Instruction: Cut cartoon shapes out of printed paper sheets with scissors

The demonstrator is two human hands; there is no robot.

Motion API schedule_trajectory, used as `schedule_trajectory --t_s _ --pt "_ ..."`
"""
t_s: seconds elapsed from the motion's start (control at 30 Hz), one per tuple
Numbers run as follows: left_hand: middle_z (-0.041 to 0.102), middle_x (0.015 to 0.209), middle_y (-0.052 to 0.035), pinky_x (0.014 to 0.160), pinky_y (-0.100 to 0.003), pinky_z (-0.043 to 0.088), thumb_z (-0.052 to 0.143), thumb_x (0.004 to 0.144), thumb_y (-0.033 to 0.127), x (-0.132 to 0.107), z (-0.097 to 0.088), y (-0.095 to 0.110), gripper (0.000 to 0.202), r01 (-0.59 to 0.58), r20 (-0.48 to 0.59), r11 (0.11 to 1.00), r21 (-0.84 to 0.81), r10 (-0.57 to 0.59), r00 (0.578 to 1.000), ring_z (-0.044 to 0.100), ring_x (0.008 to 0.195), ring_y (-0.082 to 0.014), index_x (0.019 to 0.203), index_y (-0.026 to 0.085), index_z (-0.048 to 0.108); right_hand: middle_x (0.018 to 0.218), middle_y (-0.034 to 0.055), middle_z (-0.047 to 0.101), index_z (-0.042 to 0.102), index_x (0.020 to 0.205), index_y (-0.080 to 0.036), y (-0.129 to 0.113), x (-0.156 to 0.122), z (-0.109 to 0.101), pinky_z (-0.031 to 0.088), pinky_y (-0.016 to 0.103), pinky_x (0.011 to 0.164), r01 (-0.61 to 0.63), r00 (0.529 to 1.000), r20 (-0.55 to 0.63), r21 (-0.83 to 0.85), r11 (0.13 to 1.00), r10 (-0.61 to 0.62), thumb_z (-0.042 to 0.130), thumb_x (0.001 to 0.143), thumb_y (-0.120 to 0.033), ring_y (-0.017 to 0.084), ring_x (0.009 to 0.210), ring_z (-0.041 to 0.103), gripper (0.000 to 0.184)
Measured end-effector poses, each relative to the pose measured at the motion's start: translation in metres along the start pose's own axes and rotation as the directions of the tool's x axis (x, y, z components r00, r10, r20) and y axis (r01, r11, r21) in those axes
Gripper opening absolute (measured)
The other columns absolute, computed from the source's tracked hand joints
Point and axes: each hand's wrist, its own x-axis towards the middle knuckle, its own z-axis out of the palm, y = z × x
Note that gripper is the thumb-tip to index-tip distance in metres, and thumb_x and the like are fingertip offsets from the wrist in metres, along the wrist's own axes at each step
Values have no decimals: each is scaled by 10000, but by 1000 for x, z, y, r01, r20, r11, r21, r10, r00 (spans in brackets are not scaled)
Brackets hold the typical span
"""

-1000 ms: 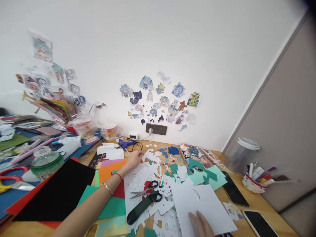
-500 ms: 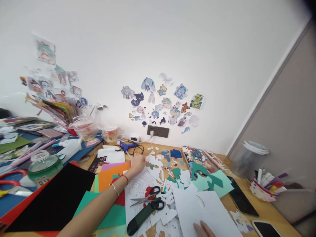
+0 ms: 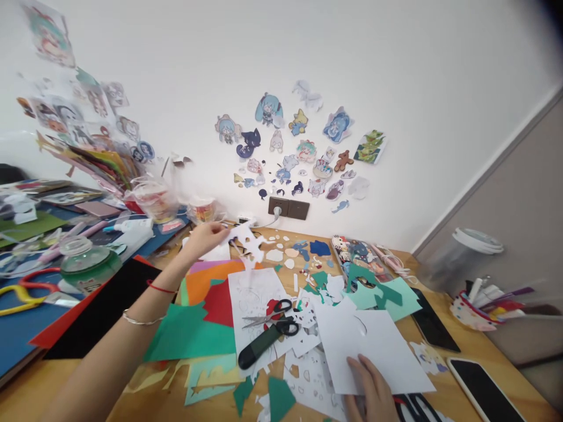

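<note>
Raised off the desk since the earlier frame, an irregular white paper scrap pierced with holes [image 3: 247, 243] hangs from the left hand [image 3: 207, 237], which has shifted with it toward 10 o'clock. Left to right, the clock being centred on the frame: at 8 o'clock, a matte black rectangular sheet [image 3: 97, 319] lies partly beneath the left forearm. Near 9 o'clock, the left thumb and fingers close on the scrap's left end; the rest dangles over the far edge of a white paper sheet bearing faint outlines [image 3: 250, 299]. Steel scissors with black ring handles [image 3: 282, 306] lie across that sheet. At 5 o'clock, well apart from the left hand, the right hand [image 3: 372, 388] rests its fingers on a plain white paper sheet with a curved slit [image 3: 378, 346]; whether it grips or merely steadies cannot be told. The step in hand appears to be lifting a loose cut piece; the next move calls for a light pinch, as the thin lattice may bend or tear.
</note>
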Motion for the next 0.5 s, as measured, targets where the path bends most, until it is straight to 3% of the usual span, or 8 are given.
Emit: schedule_trajectory --t_s 0.1,0.2,0.27,0.37,0.5 --pt "590 998 -63 793 -406 463 518 838 343 -14 -12 -22 261 92 -128 984 156 -72 989 569 902 -199 984 132 569 1204 138 450 437 1150 -171 1 0 -8 396 435 917 -25 999 23 91 996 23 337 783 -110 283 1108 467 385" --pt "493 1183 -189 902 -532 345 473 838 312 -40 4 -20 387 77 -221 962 261 -18 975 440 1124 -328 1152 86 484 1230 121 429 363 1202 -178 1 7 -20 388 393 949 -32 995 95 165 986 17 295 709 -17 250 1173 422 523" --pt "425 1268 -233 958 -494 306 447 832 315 -63 28 -11 503 -60 -163 951 303 114 980 352 1210 -349 1261 57 398 1272 126 407 332 1234 -174 -5 14 -24 384 388 958 0 993 115 163 987 -19 303 728 -25 246 1202 399 528" --pt "360 1381 -126 1033 -402 258 417 844 407 -95 67 -1 552 -270 -22 911 312 291 957 279 1286 -276 1337 173 335 1348 146 372 341 1274 -156 -23 21 -20 334 479 981 89 987 129 48 995 -94 323 831 -138 287 1244 353 444" --pt "343 1406 -90 1049 -458 217 341 873 454 -118 99 -6 513 -346 36 881 322 354 935 285 1292 -273 1337 237 345 1337 154 426 470 1256 -127 -39 18 -3 326 559 946 140 975 199 -209 968 -99 296 877 -294 334 1220 392 449"
